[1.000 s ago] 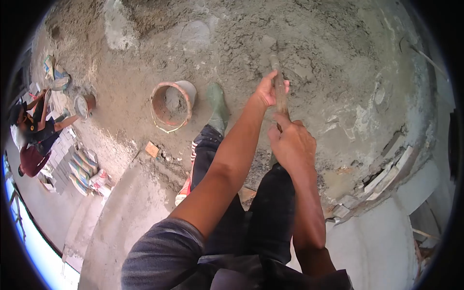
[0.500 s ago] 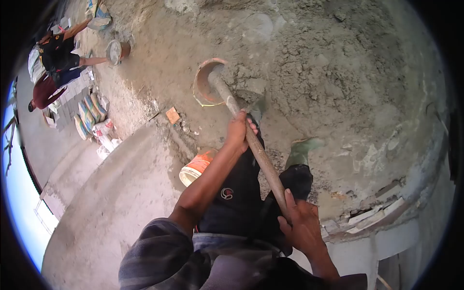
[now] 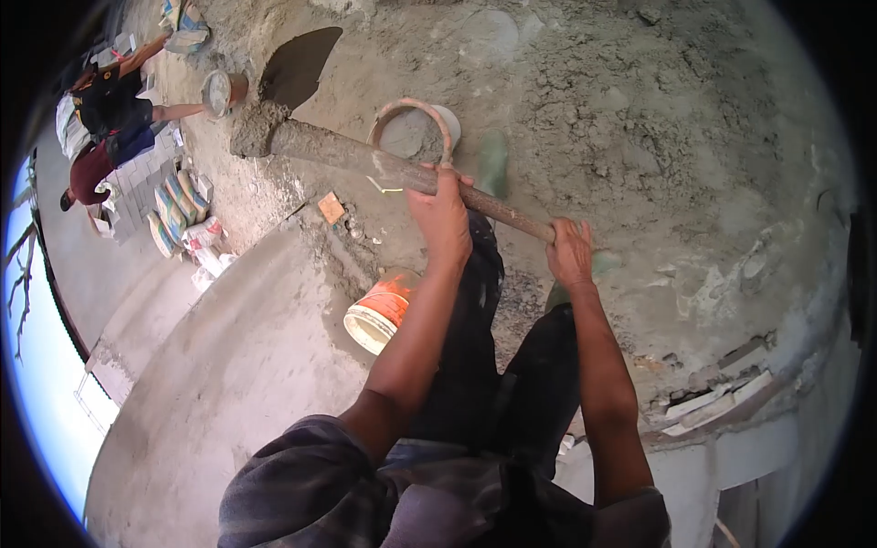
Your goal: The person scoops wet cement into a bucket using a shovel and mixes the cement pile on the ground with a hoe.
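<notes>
Both hands grip a long-handled hoe [image 3: 356,161]. Its dark, broad blade [image 3: 301,68] is up at the far left end, with wet mortar caked around the socket. My left hand [image 3: 441,217] is closed round the middle of the handle. Near the handle's end, my right hand [image 3: 571,253] is wrapped round it. Just beyond the handle stands a bucket [image 3: 448,137] with an orange-brown rim, holding grey mortar; the handle hides part of it. An orange and white bucket [image 3: 379,310] lies tilted to the left of my legs.
Wet mortar [image 3: 630,119] covers the ground ahead and to the right. My boot [image 3: 492,164] stands in it. At the upper left, a person [image 3: 114,100] bends by another bucket [image 3: 219,94], with a second person [image 3: 89,173] nearby. Sacks [image 3: 178,208] and a brick piece [image 3: 331,207] lie left.
The hoe's head has risen from near the bucket and swung left. Both hands have moved with the handle, the right one forward and away from my body. Mortar now shows inside the bucket.
</notes>
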A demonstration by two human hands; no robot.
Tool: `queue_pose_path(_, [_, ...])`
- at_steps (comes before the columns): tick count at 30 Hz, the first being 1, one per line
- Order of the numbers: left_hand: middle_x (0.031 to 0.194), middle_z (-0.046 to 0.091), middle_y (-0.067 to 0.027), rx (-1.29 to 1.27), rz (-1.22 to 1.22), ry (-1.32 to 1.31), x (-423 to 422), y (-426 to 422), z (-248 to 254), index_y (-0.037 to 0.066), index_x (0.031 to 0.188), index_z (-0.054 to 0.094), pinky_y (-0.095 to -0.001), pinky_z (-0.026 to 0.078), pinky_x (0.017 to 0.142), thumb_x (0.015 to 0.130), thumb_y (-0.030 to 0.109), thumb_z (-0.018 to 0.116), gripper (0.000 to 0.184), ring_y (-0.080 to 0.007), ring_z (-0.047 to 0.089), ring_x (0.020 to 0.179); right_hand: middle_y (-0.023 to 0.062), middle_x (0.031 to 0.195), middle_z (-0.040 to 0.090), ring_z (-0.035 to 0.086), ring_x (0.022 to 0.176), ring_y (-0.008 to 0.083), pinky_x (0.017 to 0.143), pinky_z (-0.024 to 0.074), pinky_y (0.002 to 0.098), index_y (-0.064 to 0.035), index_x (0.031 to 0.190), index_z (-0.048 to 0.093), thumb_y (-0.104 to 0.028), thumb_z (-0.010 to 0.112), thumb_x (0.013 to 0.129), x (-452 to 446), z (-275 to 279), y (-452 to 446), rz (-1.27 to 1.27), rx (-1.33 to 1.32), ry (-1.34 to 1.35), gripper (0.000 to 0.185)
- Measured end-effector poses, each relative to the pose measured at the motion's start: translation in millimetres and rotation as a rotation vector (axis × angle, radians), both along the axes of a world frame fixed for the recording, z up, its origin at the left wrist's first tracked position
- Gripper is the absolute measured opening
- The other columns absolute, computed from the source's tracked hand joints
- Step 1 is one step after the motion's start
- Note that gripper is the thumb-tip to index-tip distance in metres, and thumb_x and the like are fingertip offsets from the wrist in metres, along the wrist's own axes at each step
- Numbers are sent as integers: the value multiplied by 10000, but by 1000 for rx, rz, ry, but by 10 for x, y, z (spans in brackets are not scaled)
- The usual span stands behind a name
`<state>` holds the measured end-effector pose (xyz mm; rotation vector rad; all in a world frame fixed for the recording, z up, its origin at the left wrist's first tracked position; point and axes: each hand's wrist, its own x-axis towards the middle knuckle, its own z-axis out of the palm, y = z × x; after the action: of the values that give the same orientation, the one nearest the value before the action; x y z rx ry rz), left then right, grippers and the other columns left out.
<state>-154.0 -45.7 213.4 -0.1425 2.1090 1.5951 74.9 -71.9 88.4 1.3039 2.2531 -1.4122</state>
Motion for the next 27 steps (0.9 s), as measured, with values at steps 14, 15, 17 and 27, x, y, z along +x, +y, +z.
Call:
queue_pose_path(14, [809,583,-136,-556,-453,-965,1542,478,-2863,-69,1131,576,-375,505,539,1004,119,560,228,-216,583,652,326,1087,666,646,1075,479,921,495,493,-37,1439,477,-100,618,800,613,1183,656,-343,-548,-353,657])
queue_pose_path(15, [799,580,-137,-635,-454,-1037,1790,314,-2815,-63,1127,584,-387,510,546,1006,118,551,220,-216,585,664,326,1070,668,652,1059,477,913,498,493,-34,1443,476,-107,614,808,660,1320,662,-351,-559,-379,654])
queue_pose_path(17, [793,582,-121,-567,-438,-1151,2160,-56,-2836,-42,1109,585,-402,520,553,995,117,547,200,-220,582,646,326,1035,673,664,1028,473,896,503,493,-28,1451,475,-121,605,823,664,1553,686,-359,-576,-408,648])
queue_pose_path(27, [765,575,-72,-439,-308,-983,1510,-571,-902,31,992,537,-313,509,545,1010,218,595,197,-168,559,595,329,1122,659,667,998,492,880,528,535,-44,1571,302,-114,640,874,567,3064,41,-53,-570,-338,778])
